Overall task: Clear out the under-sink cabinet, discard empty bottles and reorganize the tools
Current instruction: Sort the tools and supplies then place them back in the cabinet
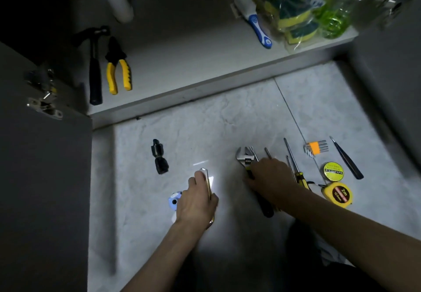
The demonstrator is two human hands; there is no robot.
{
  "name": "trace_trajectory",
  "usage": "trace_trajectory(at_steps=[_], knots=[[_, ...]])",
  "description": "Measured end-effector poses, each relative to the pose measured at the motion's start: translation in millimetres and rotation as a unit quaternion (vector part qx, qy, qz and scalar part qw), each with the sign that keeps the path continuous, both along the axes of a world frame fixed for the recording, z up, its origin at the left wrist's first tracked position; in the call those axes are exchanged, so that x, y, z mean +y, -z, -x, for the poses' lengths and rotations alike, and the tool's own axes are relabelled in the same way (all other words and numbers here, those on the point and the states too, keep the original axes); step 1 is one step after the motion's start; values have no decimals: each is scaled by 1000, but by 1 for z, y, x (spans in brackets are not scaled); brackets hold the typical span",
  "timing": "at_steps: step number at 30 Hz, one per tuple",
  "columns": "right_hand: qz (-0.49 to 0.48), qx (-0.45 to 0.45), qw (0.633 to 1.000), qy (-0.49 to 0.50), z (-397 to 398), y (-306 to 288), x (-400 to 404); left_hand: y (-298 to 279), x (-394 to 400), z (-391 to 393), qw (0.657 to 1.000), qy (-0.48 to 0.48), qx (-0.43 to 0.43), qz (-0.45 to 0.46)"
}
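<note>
On the tiled floor in front of the open cabinet, my left hand [197, 200] grips a slim tool with a clear tip and yellow edge [206, 179], held just above the floor. My right hand [271, 179] closes around the black handle of an adjustable wrench [245, 156] that lies on the floor among several screwdrivers [293, 166]. Inside the cabinet [182, 48], at the left, a black hammer [94, 73] and yellow-handled pliers [118, 68] lie side by side.
On the floor at the right lie a hex key set [314, 148], a tape roll [333, 171], a yellow tape measure [338, 195] and black tweezers [346, 158]. A black fitting [159, 157] lies further left. Sponges [293, 18], a brush [259, 27] and bags fill the cabinet's right side. The open door [43, 178] stands at left.
</note>
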State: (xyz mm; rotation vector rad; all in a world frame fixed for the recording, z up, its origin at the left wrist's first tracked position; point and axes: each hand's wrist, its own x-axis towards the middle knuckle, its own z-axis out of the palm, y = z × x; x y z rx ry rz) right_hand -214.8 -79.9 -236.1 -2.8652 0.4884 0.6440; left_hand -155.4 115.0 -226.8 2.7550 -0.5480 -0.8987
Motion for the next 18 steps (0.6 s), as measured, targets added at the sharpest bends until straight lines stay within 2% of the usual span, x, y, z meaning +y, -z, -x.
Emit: trace_trajectory(at_steps=[3,9,15,18], knots=[[29,-13,999,-13,-4,3,2,-1,-2,-3,998,-50,16,31],[10,-24,1000,1,2,8,-8,-4,-3,-21,991,-88,5,104],[-52,-20,996,72,6,17,-8,-28,-26,-69,985,-82,-43,147],[-94,-33,987,127,4,9,-9,-53,-39,-117,976,-77,-110,171]])
